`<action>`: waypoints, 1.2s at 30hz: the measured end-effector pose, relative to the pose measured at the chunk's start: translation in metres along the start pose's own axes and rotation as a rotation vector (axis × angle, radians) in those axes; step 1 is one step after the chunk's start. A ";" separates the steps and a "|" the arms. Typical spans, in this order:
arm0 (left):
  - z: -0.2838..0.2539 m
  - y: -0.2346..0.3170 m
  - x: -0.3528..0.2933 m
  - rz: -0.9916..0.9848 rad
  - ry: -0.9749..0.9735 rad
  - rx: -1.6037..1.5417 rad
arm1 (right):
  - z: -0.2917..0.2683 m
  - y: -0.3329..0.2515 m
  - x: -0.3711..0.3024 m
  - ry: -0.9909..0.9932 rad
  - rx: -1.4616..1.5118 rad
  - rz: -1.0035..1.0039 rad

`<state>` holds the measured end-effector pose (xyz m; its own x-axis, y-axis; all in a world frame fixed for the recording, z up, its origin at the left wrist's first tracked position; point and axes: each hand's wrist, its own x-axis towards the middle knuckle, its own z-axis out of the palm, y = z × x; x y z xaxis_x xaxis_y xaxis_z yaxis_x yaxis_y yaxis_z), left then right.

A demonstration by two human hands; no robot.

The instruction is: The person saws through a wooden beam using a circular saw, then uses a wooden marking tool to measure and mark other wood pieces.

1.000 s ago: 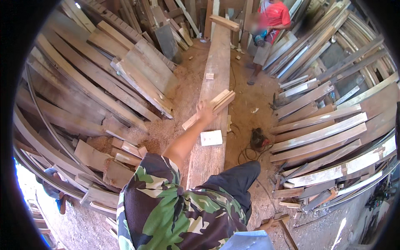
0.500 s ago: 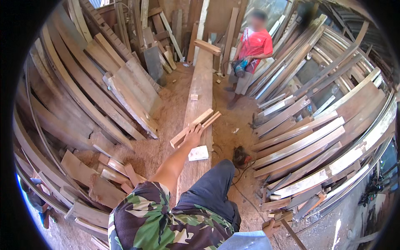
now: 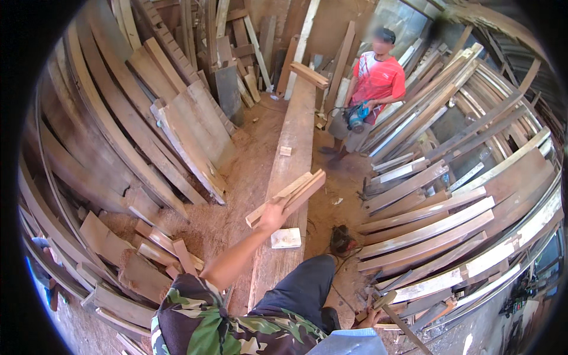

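Note:
My left hand (image 3: 273,216) is closed around short wooden battens (image 3: 303,192) held at a slant over the long plank (image 3: 283,204). Its fingers are partly hidden by the wood. Just below it on the plank lies a pale, squarish wooden block (image 3: 286,238). Low at the right, my right hand (image 3: 370,318) grips a wooden tool with a long thin bar (image 3: 407,329); its exact kind is unclear. Farther up the plank rests a small wooden block (image 3: 285,151).
Another person in a red shirt (image 3: 381,77) stands beyond the plank on the right, holding a blue power tool (image 3: 357,118). A dark power tool with a cord (image 3: 341,241) sits on the floor. Stacked boards (image 3: 426,231) line both sides. More battens (image 3: 309,76) lie across the plank's far end.
The battens in my left hand have tilted, showing a broader side face. My right hand has come up slightly with its tool. The other person has shifted the blue power tool; the whole view has moved.

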<state>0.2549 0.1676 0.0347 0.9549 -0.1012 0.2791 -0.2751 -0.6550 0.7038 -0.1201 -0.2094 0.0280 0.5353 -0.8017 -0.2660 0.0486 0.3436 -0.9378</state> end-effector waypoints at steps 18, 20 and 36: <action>-0.216 -0.154 -0.331 -0.668 -0.406 0.778 | -0.013 0.019 0.066 -0.328 -0.090 0.226; -0.187 -0.184 -0.348 -0.730 -0.535 0.860 | -0.007 0.007 0.060 -0.301 -0.096 0.206; -0.078 -0.179 -0.200 0.085 -0.121 0.539 | 0.053 -0.030 0.007 -0.131 -0.184 -0.041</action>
<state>0.1050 0.3632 -0.0964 0.9465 -0.2349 0.2212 -0.2863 -0.9276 0.2398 -0.0730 -0.1991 0.0665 0.6416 -0.7386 -0.2069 -0.0757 0.2075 -0.9753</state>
